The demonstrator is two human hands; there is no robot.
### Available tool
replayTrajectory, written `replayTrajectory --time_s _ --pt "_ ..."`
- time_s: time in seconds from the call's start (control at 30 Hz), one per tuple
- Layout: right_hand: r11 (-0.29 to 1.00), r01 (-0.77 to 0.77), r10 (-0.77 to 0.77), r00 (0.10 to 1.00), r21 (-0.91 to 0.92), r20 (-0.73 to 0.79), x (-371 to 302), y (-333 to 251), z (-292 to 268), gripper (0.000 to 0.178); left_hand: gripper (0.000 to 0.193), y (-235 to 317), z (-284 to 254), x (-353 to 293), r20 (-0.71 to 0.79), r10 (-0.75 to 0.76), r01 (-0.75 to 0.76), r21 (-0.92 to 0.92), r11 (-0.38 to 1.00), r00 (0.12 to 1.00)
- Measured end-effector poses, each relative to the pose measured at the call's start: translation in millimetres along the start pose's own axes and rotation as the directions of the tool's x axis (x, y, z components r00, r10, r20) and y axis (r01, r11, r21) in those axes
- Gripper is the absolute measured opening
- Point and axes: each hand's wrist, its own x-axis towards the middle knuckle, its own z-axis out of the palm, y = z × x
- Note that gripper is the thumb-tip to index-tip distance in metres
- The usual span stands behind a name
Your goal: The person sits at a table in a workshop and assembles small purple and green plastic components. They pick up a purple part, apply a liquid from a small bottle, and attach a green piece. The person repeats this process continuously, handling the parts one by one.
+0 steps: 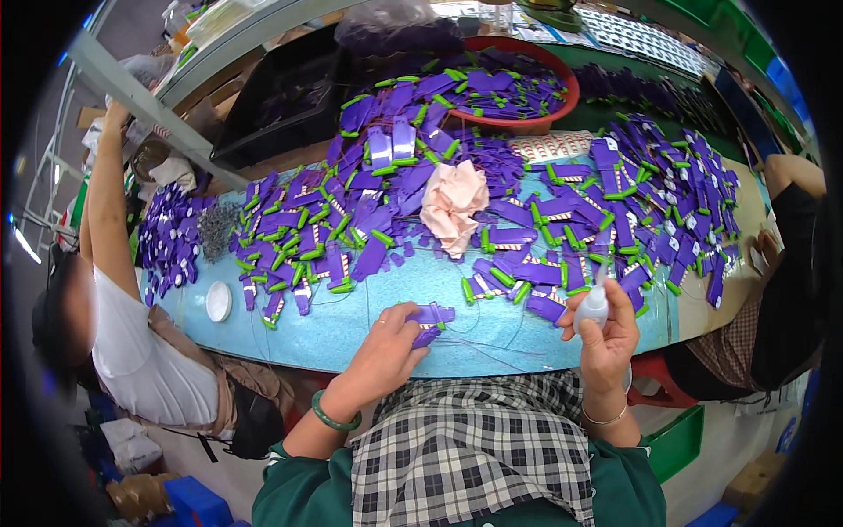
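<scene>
My left hand (386,350) is closed on a small purple plastic piece (433,313) with a bright green part, low over the near edge of the blue table. Part of the piece hides behind my fingers. To the right, my right hand (608,338) grips a small whitish squeeze bottle (594,306), its thin nozzle pointing up. Thin dark strings (492,351) trail over the table between my hands. Beyond them lie heaps of similar purple pieces with green parts (290,233). A crumpled pale pink cloth (454,206) rests among the heaps.
A white round dish (219,301) sits at the left, near a pile of small grey metal parts (220,230). Behind the heaps stand a red basin (562,66) full of purple pieces and a black crate (272,105). Co-workers sit at left (149,351) and right (755,290).
</scene>
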Motion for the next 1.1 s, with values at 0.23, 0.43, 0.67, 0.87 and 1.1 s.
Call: replayTrajectory --time_s 0.23,0.43,0.67,0.87,1.1 --pt "0.959 -0.061 0.11 0.98 -0.277 0.164 6.9 -3.0 25.6 0.035 0.036 -15.3 0.3 4.4 0.034 -0.242 0.241 0.029 0.97 0.97" --pt "0.867 0.292 -0.147 0.924 -0.404 0.352 23.8 2.4 50.1 0.035 0.041 -33.0 2.7 -3.4 -0.008 -0.293 0.289 -0.138 0.947 0.956" --pt "0.816 0.353 -0.167 0.902 -0.457 0.398 21.2 10.8 68.1 0.041 0.031 -28.9 11.5 -0.8 0.03 -0.469 0.28 -0.834 0.474 0.883" --pt "0.677 0.475 -0.291 0.875 -0.562 0.388 23.1 4.2 70.8 0.042 0.043 -17.8 25.1 20.8 0.285 -0.245 0.254 -0.955 -0.151 0.927" --pt "0.592 0.512 -0.298 0.857 -0.623 0.421 27.2 6.5 67.1 0.041 0.039 -17.4 31.0 31.2 0.313 -0.16 0.271 -0.933 -0.237 0.936"
